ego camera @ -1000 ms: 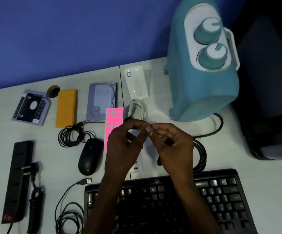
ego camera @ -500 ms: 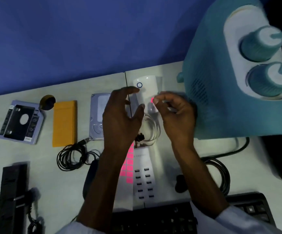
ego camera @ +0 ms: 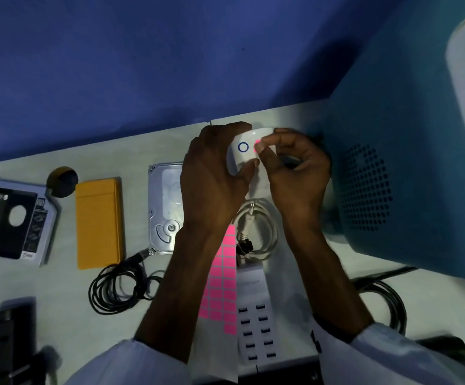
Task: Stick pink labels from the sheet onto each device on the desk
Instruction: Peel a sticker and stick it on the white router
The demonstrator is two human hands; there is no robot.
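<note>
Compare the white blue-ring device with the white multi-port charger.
The ring device is gripped in the left hand while the right hand presses a pink label onto it; the charger lies untouched on the desk, no label visible. The ring device's face bears a blue ring; the charger's carries two rows of ports. Both are white.

Blue wall (ego camera: 114,65), pale desk (ego camera: 59,287) against it, dim, possibly bluish lighting

Left hand (ego camera: 212,179) curled in a grip — right hand (ego camera: 298,176) beside it, thumb pressing.
</note>
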